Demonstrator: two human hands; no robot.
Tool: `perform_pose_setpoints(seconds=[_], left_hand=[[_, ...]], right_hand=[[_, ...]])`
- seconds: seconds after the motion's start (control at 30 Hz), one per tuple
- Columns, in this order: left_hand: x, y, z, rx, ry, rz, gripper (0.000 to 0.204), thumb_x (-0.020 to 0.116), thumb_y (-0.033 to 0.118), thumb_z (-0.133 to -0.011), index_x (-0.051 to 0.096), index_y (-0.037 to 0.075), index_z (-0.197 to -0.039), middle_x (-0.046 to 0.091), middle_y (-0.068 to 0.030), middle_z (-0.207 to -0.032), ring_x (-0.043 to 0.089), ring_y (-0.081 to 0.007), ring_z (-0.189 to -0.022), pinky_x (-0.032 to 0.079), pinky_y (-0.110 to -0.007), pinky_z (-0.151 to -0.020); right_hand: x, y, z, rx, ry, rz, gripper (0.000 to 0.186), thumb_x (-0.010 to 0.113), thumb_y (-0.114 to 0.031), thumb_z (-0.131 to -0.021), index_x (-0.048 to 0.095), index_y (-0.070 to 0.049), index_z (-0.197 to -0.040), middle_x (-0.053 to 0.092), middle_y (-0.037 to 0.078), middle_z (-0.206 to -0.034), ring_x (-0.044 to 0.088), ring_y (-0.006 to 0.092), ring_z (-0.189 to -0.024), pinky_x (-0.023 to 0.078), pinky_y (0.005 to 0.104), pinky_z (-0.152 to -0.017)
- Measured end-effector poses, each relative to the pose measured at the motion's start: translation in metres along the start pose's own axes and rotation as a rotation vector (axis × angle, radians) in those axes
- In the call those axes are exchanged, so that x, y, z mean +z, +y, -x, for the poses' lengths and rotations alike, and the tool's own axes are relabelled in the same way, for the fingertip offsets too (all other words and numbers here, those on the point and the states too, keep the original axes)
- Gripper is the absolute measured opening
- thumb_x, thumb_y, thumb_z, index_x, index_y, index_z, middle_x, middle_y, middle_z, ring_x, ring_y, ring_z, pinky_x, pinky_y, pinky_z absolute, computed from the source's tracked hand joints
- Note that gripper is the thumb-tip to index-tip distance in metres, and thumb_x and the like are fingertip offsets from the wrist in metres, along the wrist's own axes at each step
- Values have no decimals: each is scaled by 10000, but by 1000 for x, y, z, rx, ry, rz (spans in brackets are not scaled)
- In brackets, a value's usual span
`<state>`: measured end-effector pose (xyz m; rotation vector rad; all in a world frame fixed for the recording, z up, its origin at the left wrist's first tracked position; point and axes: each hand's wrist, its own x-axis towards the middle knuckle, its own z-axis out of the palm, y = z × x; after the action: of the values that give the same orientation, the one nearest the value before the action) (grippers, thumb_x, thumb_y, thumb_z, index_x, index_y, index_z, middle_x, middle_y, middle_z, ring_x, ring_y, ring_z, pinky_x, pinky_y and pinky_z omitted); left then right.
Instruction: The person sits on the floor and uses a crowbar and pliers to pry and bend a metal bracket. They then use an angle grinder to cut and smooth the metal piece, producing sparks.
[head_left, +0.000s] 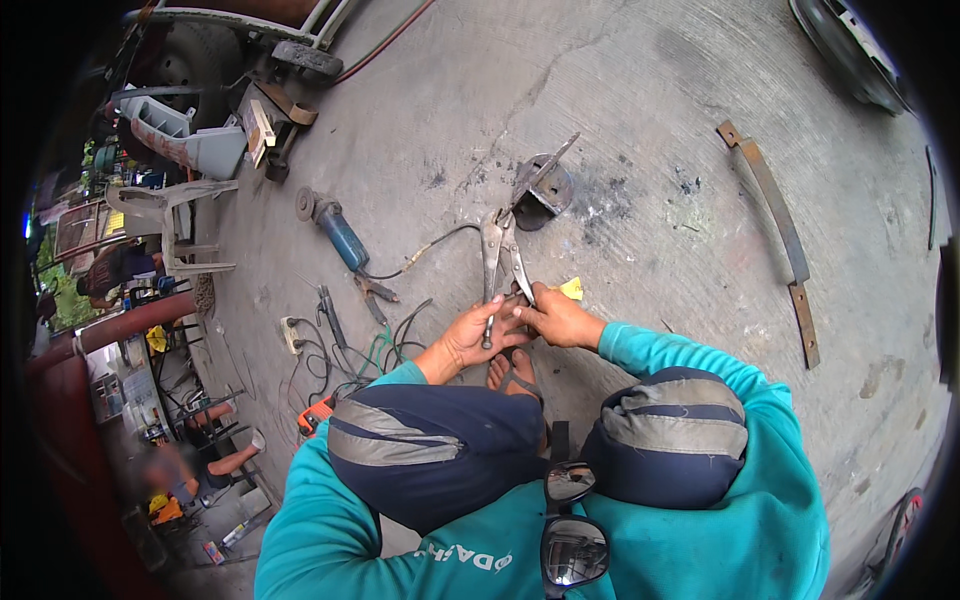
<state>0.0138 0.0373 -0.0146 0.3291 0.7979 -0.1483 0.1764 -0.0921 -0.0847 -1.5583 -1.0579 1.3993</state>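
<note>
My left hand (470, 335) grips the left handle of silver locking pliers (492, 255). My right hand (555, 315) holds the other handle, which angles away from the first. The pliers' jaws are at a thin, flat metal piece (560, 150) at a dark steel bracket (548, 200) with a round plate and holes, on the concrete floor; whether they clamp it I cannot tell. A small yellow item (572, 288) lies just beyond my right hand. My sandalled foot (505, 372) is below the hands, between my bent knees.
A blue angle grinder (345, 240), welding clamp (375, 295), tangled cables and outlet (292, 335) lie left. A rusty curved flat bar (770, 215) lies right, a black rim (845, 45) upper right. A plastic chair (170, 200), wheeled cart (310, 55) and two other people are at left.
</note>
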Motion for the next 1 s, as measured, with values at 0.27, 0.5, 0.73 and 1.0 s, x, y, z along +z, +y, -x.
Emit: perform_pose_setpoints(seconds=[0.27,0.5,0.73,1.0], left_hand=[[25,17,-30,57,-352,-74,640,685,167,-906,472,32,-1495,474,-188,-1557,493,-342,-1409,376,-549,-1206],[38,-20,-68,52,-404,35,294,636,54,-992,571,98,-1275,680,-86,-1130,657,-324,-1196,476,-554,-1116],[44,-49,-105,171,-329,-16,245,620,360,-1062,649,118,-1086,694,-21,-954,699,-206,-1002,536,-392,-898],[65,-44,-122,138,-127,-264,286,772,317,-967,710,57,-864,712,-79,-793,699,-187,-795,534,-376,-765]], right_hand=[[-51,-58,32,21,-240,81,656,593,-432,-1054,374,55,-1435,656,193,-1037,684,221,-767,561,378,-619],[-118,-124,91,494,-707,384,817,594,-635,-990,511,73,-1389,643,332,-1246,633,421,-1194,500,465,-1047],[-77,-91,99,641,-200,38,1224,861,-516,-826,153,128,-1589,674,308,-1224,727,275,-899,603,375,-760],[9,-5,85,384,634,500,848,852,-280,-747,489,122,-1399,696,295,-1195,729,404,-1020,568,452,-893]])
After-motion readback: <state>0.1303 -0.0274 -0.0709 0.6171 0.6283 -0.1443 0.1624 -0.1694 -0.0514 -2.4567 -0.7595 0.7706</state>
